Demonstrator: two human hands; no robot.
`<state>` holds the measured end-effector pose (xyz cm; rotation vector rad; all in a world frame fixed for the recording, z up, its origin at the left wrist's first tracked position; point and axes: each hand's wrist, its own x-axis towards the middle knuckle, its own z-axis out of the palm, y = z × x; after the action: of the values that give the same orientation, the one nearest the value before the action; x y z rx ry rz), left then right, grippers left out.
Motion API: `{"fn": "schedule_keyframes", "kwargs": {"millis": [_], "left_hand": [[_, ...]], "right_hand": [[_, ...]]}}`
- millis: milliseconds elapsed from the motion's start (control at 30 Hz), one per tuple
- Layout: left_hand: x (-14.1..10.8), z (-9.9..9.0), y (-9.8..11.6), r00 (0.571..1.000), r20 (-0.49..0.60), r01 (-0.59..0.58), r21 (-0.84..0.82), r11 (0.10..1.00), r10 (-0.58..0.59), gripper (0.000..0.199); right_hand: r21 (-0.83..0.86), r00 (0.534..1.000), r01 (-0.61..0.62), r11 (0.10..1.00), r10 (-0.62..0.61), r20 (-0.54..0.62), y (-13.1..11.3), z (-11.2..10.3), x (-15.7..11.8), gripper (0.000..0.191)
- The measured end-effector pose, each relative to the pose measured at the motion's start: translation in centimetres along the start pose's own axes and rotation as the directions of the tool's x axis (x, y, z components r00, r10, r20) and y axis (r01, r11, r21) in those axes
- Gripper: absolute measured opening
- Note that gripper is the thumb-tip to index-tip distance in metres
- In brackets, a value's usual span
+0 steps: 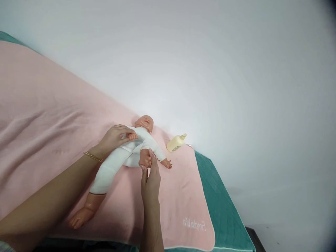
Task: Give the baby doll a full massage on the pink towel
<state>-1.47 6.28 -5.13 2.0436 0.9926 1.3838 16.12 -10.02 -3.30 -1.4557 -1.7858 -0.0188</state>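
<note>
A baby doll (112,166) in white cloth lies on its back on a pink blanket (183,192), its head toward the wall. My left hand (117,137), with a gold bracelet at the wrist, holds one of the doll's hands near its chest, between thumb and fingers. The doll's raised foot (145,158) is between the thumb and fingers of my right hand (151,178). The doll's other arm stretches out to the right, and its other leg points toward the lower left.
Right of the doll, a pale yellow pump bottle (175,144) is on the blanket close to the white wall (210,77). A green cover (223,203) shows beyond the blanket's right edge. The blanket is wrinkled at the left.
</note>
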Motion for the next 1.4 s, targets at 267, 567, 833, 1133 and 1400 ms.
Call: {"fn": "schedule_keyframes", "kwargs": {"millis": [267,567,833,1133,1400], "left_hand": [[-0.3,-0.6,1.6,0.925,-0.230,0.251,-0.227,0.941,-0.302,0.025],[0.3,-1.4,-0.9,0.708,-0.452,0.301,-0.503,0.810,-0.543,0.036],[0.8,-1.7,-2.6,0.417,-0.454,0.254,-0.774,0.580,-0.788,0.008],[0.9,-1.6,-3.9,0.296,-0.389,0.098,-0.896,0.433,-0.872,0.012],[0.9,-1.2,-2.1,0.490,-0.519,0.116,-0.757,0.643,-0.700,0.013]], "right_hand": [[-0.032,0.991,0.131,0.991,-0.130,0.028,-0.4,-0.9,-3.2,0.057],[-0.106,0.971,0.227,0.968,-0.217,0.099,-0.2,-2.4,-10.0,0.049],[-0.102,0.971,0.238,0.966,-0.234,0.043,0.6,-1.0,-13.1,0.043],[-0.103,0.980,0.196,0.975,-0.194,0.029,0.9,-0.4,-13.8,0.044],[-0.070,0.988,0.156,0.985,-0.155,0.030,0.8,-0.3,-13.6,0.046]]}}
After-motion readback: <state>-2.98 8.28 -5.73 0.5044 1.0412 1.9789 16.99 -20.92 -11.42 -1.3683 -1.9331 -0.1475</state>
